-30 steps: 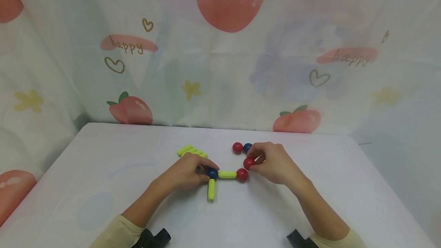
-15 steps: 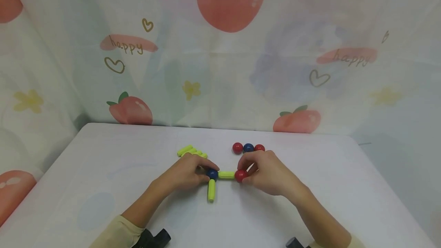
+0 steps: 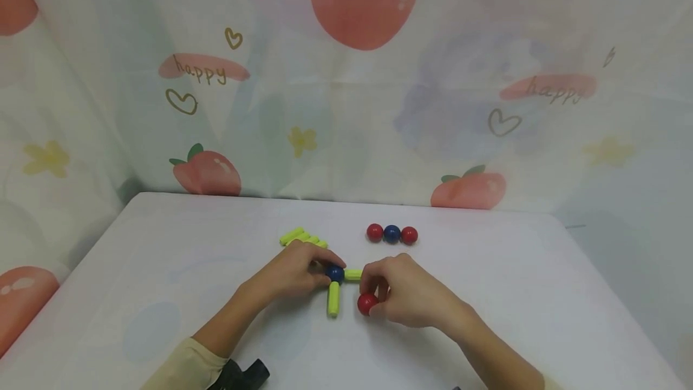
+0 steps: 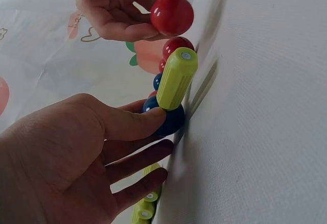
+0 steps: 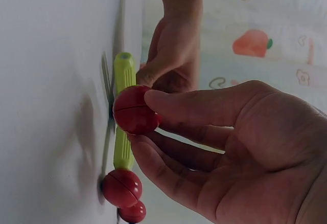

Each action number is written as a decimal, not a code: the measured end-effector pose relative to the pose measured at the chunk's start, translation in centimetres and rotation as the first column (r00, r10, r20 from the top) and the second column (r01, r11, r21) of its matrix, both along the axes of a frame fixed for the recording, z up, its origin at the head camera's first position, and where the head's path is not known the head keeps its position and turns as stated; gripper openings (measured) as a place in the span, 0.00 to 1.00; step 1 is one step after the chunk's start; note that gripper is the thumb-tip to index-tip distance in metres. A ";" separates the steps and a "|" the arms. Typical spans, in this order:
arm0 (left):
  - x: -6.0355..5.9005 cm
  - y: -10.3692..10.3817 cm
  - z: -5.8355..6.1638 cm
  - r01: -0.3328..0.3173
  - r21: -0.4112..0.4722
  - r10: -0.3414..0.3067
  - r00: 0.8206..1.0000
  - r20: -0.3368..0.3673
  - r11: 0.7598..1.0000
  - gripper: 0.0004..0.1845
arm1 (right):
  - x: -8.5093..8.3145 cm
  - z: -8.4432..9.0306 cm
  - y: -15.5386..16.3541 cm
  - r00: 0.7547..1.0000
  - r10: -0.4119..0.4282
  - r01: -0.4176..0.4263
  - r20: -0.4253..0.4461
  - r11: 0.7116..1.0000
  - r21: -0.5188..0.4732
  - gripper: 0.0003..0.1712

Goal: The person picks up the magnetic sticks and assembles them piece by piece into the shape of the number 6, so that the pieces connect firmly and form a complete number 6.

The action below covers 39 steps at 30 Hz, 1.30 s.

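Observation:
My left hand [image 3: 296, 266] pinches a blue ball [image 3: 335, 274] on the table between thumb and fingers. Two lime-green rods join that ball: the near rod [image 3: 333, 300] points toward me, and the side rod [image 3: 353, 274] runs right. A red ball [image 5: 122, 188] sits at the side rod's far end, hidden behind my right hand in the head view. My right hand [image 3: 406, 290] holds another red ball [image 3: 367, 304] in its fingertips. This held ball is to the right of the near rod and apart from it, as the left wrist view shows.
Behind the hands, a red ball [image 3: 375, 232], a blue ball [image 3: 392, 233] and another red ball [image 3: 409, 235] lie in a row. Several lime-green rods [image 3: 292, 236] lie together beyond the left hand. A patterned cloth [image 3: 335, 137] hangs behind the white table [image 3: 487, 257].
My right hand has carried its red ball toward me and left, from beside the side rod's end ball to near the front rod. The left hand keeps its hold on the blue ball.

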State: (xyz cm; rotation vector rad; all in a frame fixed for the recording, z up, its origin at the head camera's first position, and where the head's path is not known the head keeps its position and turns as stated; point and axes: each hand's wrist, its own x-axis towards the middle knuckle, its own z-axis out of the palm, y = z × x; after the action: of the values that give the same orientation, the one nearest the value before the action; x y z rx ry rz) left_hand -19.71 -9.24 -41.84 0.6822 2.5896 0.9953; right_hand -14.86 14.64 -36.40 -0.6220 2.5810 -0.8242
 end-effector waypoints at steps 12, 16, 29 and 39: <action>-0.1 0.0 0.0 0.008 0.003 -0.008 1.000 -0.006 1.000 0.16 | 0.9 -1.1 -1.3 0.994 0.100 -0.099 0.054 0.995 -0.016 0.13; -0.2 0.0 -0.1 0.008 -0.001 -0.008 1.000 -0.005 1.000 0.16 | 1.1 -1.3 -1.7 0.991 0.106 -0.104 0.083 0.994 -0.031 0.13; -0.1 -0.1 -0.1 0.015 0.002 -0.015 1.000 -0.023 1.000 0.16 | 1.8 -2.6 -3.1 0.992 0.106 -0.096 0.064 0.986 -0.133 0.15; -0.2 -0.1 -0.2 0.016 0.007 -0.015 1.000 -0.024 1.000 0.16 | 2.2 -2.8 -3.6 0.998 0.056 -0.051 0.037 0.989 -0.136 0.14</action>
State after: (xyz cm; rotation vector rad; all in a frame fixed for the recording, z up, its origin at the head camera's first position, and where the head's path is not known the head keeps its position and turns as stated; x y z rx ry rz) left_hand -19.87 -9.32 -42.01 0.7194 2.5985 0.9989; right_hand -12.69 11.03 -39.20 -0.7030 2.4759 -0.9895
